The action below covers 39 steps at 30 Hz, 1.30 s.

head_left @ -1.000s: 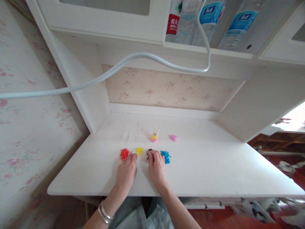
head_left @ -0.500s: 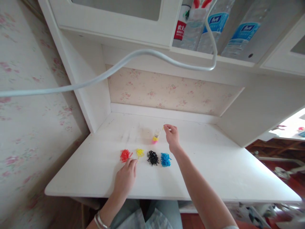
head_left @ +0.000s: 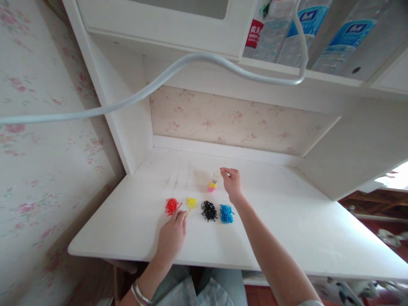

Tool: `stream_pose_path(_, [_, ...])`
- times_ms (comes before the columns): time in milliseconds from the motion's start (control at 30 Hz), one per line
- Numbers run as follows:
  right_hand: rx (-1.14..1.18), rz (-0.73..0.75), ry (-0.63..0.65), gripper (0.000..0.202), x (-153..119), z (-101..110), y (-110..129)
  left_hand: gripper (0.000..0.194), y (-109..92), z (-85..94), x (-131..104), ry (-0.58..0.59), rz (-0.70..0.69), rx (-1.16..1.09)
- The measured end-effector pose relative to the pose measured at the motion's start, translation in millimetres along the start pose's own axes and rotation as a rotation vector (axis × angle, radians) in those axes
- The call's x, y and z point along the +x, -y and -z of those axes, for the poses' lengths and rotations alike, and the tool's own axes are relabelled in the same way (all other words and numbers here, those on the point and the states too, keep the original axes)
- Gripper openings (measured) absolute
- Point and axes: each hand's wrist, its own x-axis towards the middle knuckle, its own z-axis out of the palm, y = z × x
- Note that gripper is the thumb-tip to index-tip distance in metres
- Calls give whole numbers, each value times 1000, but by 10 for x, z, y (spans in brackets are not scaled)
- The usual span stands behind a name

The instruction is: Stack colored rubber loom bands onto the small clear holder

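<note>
My left hand [head_left: 174, 229] is closed in a pinch just below the red pile [head_left: 172, 206] and the yellow pile [head_left: 191, 203]; a small yellow piece shows at its fingertips. My right hand [head_left: 232, 182] pinches a small yellow piece at the mouth of a clear little container [head_left: 214, 180], which has yellow and pink pieces in its lower part. A black pile [head_left: 209, 211] and a blue pile [head_left: 226, 213] of small band-like pieces lie to the right of the yellow one.
The white desk [head_left: 134, 225] has a raised back edge and side panels. A white cable [head_left: 197, 57] crosses the upper view. Plastic bottles [head_left: 309, 21] stand on the shelf above. My lap is below the front edge.
The whole view has shifted slightly, so the desk items appear a little further right. My right hand has dipped slightly closer to the clear container; my left hand stays by the yellow pile.
</note>
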Motion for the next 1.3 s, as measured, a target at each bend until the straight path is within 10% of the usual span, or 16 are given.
stream_pose_path(200, [-152, 265, 62, 33, -197, 52, 63, 20, 2, -1, -3, 9, -13, -23])
stream_pose_path(533, [-58, 131, -30, 35, -231, 135, -41, 19, 31, 4, 22, -42, -8, -166])
stream_pose_path(767, [-33, 23, -76, 40, -757, 284, -412, 19, 93, -45, 52, -139, -46, -316])
stream_pose_path(1033, [-73, -257, -334, 51, -704, 647, -828, 22, 120, -67, 57, -147, 15, -400])
stream_pose_path(1300, [-48, -285, -182, 51, -683, 670, -871, 20, -419, 277, 611, -219, -50, -380])
